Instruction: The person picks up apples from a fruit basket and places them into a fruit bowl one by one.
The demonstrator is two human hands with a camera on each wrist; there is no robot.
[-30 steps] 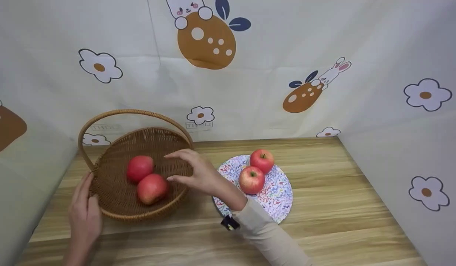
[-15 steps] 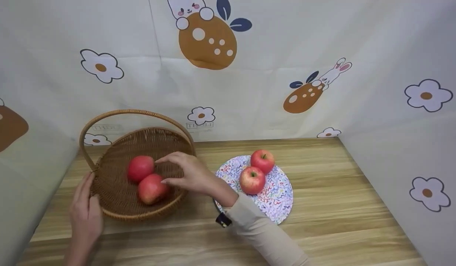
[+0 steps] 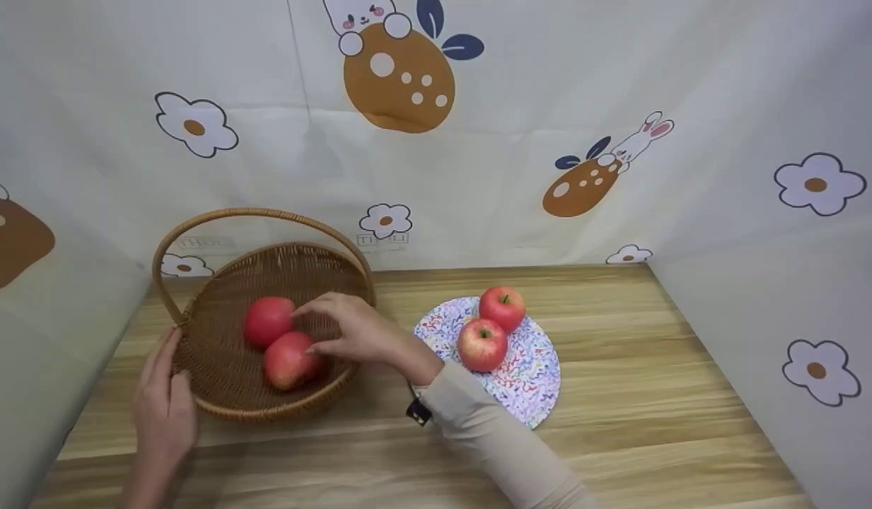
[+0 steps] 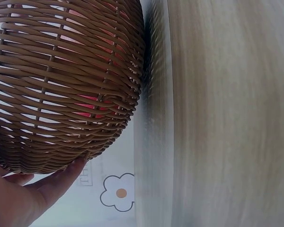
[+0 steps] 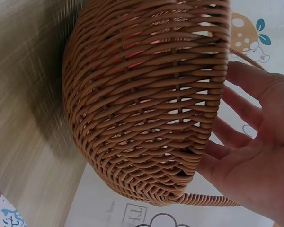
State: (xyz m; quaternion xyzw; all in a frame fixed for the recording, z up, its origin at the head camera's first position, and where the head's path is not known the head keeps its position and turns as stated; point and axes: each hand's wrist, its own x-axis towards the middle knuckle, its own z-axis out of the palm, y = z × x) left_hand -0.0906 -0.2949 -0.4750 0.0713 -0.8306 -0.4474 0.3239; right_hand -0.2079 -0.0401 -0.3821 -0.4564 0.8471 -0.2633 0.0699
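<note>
Across the desk (image 3: 655, 403), centre-left of the frame, stood the basket (image 3: 220, 357); the left hand (image 3: 165, 410) lay straight-fingered against its side, the right hand (image 3: 358, 331) arched over it, thumb and fingers spread, at two red apples (image 3: 291, 360) inside, contact unclear!

We see a wicker basket (image 3: 220, 375) at the left of the worktop (image 3: 655, 403), with two red apples (image 3: 291, 362) inside. The left hand (image 3: 165, 410) rests against its left side; the right hand (image 3: 361, 332) reaches over its right rim, curved fingers (image 3: 315, 305) close to the fruit. Farther right, we see a round, multicoloured plate (image 3: 531, 396) bearing two more apples (image 3: 482, 346), one behind the other.
</note>
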